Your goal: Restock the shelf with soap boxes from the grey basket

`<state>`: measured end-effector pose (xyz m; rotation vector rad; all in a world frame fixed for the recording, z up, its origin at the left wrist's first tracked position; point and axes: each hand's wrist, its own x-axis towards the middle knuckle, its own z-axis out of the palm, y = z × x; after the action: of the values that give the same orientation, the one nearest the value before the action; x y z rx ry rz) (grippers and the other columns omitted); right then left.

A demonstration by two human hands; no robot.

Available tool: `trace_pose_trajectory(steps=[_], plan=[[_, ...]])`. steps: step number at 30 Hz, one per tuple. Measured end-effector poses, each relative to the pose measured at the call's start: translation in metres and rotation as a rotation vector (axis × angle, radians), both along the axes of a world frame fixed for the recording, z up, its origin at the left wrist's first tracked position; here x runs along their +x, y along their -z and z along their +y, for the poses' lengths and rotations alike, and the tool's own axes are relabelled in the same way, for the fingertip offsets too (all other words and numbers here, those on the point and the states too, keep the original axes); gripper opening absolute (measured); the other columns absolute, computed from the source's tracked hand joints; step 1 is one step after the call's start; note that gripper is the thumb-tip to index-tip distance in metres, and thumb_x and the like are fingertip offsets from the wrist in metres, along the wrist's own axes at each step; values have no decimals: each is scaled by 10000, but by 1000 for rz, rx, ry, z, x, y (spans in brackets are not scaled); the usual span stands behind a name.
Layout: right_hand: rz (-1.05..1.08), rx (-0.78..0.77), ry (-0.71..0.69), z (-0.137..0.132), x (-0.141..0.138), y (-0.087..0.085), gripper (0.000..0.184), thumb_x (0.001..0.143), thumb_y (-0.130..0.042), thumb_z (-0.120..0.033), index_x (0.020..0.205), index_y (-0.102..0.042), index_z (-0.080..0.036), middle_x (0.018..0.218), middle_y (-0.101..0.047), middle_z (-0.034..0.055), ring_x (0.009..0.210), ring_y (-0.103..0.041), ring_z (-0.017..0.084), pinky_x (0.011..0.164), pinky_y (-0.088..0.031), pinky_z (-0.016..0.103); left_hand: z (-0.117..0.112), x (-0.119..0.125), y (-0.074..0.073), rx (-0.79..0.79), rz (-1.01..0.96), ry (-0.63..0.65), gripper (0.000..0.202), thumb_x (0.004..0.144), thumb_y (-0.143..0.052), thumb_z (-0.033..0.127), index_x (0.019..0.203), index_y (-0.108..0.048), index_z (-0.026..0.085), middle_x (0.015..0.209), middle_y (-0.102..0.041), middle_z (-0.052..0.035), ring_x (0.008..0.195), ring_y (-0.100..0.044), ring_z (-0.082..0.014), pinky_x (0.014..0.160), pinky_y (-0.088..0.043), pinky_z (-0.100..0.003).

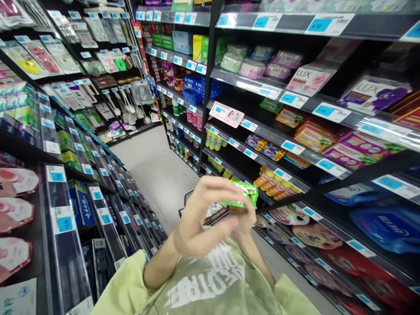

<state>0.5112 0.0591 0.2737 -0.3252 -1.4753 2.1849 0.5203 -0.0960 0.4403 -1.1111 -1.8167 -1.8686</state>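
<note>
My right hand (246,217) grips a small, shiny bright-green packet (246,192) in front of my chest. Closer to the camera is my left hand (200,214), slightly blurred, with its thumb apart from its bent fingers. Those fingertips cross in front of the packet's left part; whether they touch it I cannot tell. Nothing shows in the gap between the left thumb and fingers. The packet's print is too blurred to read, and its left part is hidden.
Behind my hands, partly hidden, is a dark-rimmed basket or cart (215,218) with goods in it. Shelves of boxed soap (310,78), orange packs (274,181) and blue detergent bottles (387,225) line the right. Another stocked shelf (70,236) flanks the left, with grey floor (147,162) between.
</note>
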Motion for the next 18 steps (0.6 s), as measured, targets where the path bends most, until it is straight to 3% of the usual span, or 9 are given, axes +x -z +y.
trace_pose_trajectory(steps=[1, 4, 7, 10, 18], plan=[[-2, -77, -11, -1, -1, -3, 522, 909, -512, -505, 1300, -661, -193, 1230, -735, 119, 1164, -692, 341, 986, -568, 543, 5, -14, 14, -37, -52, -30, 330, 994, -630, 241, 1317, -620, 306, 1257, -596, -82, 1177, -602, -260, 1015, -559, -428], [11, -326, -22, -3, -2, -7, 540, 810, -661, -459, 1296, -668, -225, 1210, -748, 90, 1122, -706, 319, 1030, -543, 543, 16, -45, 52, -341, -179, -51, 525, 914, -754, 275, 1402, -562, 288, 1410, -533, -103, 1348, -487, -317, 1153, -441, -508], [-31, -434, 10, -4, -4, -6, 549, 744, -750, -402, 1258, -693, -218, 1063, -787, 75, 940, -743, 297, 971, -569, 538, 22, -57, 75, -533, -182, -8, 848, 765, -893, 266, 1491, -454, 285, 1491, -470, -102, 1423, -395, -329, 1203, -388, -527], [-72, -483, 34, -2, -5, -5, 541, 731, -753, -408, 1231, -709, -205, 997, -796, 72, 841, -748, 286, 901, -594, 513, 24, -60, 84, -552, -131, -25, 945, 706, -911, 165, 1506, -419, 277, 1497, -457, -96, 1424, -387, -307, 1214, -382, -493], [-41, -534, 65, 0, -6, -6, 612, 696, -761, -398, 1279, -696, -223, 1182, -768, 80, 958, -744, 276, 802, -594, 386, 17, -73, 98, -586, 32, -130, 820, 760, -836, 106, 1479, -463, 235, 1378, -560, -102, 1283, -504, -295, 1109, -477, -469]])
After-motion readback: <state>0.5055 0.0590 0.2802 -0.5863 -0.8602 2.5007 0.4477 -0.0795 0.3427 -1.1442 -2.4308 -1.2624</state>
